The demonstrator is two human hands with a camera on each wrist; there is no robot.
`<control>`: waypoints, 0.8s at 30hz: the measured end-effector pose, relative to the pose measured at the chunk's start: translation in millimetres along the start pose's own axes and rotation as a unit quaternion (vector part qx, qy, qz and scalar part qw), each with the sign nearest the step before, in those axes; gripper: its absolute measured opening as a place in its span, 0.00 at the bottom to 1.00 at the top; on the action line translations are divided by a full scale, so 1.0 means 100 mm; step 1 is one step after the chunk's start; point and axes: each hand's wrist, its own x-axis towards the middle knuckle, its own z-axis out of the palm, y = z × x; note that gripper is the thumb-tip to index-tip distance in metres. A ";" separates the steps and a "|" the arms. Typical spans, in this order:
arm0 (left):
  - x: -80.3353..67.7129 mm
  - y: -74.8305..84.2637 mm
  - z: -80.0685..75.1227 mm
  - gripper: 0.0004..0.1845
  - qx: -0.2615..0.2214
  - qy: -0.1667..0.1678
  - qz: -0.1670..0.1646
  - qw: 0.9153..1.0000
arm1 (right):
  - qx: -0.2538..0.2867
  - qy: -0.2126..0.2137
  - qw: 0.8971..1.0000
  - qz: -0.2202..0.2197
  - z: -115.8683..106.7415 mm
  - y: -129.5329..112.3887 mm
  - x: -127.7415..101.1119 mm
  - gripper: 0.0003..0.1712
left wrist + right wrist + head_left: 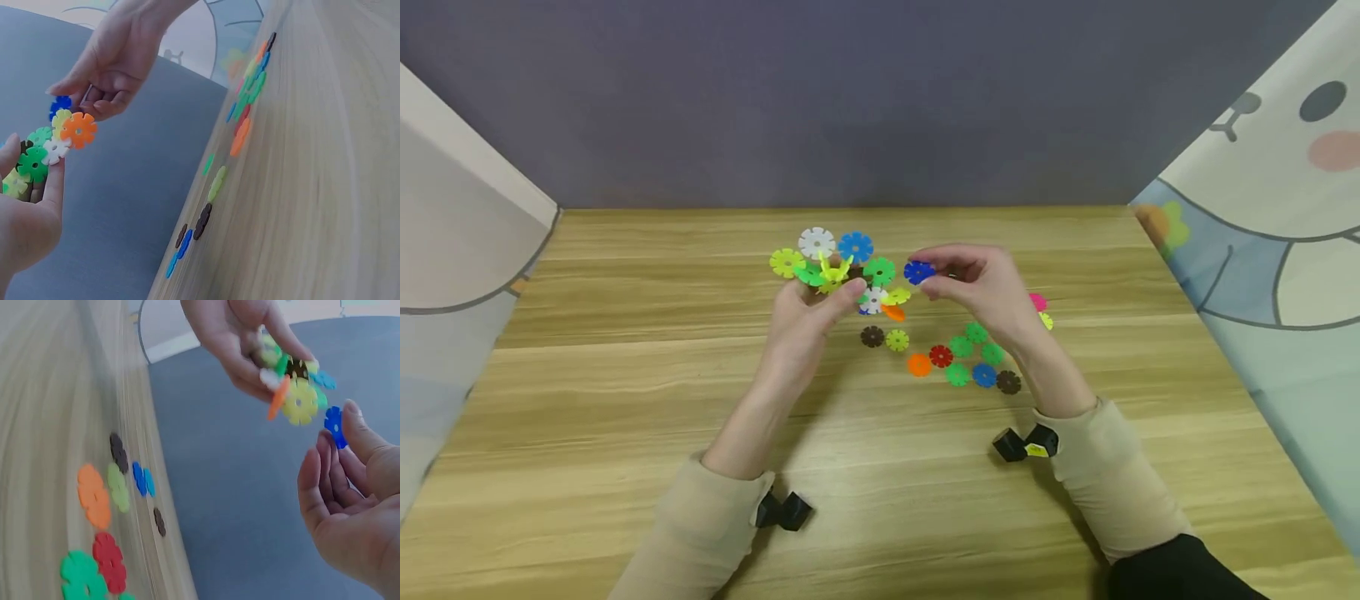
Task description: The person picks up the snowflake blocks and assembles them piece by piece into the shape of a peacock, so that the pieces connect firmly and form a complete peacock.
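My left hand (808, 321) grips a cluster of interlocked notched plastic discs, with yellow, green, white, blue and orange pieces fanning out around the thumb. In the left wrist view, an orange disc (79, 130) and a white disc (56, 150) stick out at the cluster's near end. My right hand (988, 287) pinches a dark blue disc (919, 272) between thumb and fingers, just right of the cluster. Seen from the right wrist, that blue disc (335, 427) stands near the cluster's yellow disc (300, 402). Both hands are raised over the wooden table (625, 400).
Loose discs lie on the table below the hands: a red disc (941, 356), an orange disc (919, 365), a brown disc (1008, 382) and several green ones. A pink disc (1037, 302) shows beside the right wrist. A grey panel (850, 100) stands behind the table.
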 end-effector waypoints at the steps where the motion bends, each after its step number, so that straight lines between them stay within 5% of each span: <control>1: 0.00 0.00 0.00 0.16 -0.002 -0.004 0.000 1.000 | 0.004 0.003 1.000 -0.005 0.03 -0.01 -0.01 0.18; 24: -0.02 0.02 0.01 0.12 -0.072 -0.042 0.005 0.996 | 0.035 0.053 0.996 -0.055 0.28 0.02 -0.05 0.15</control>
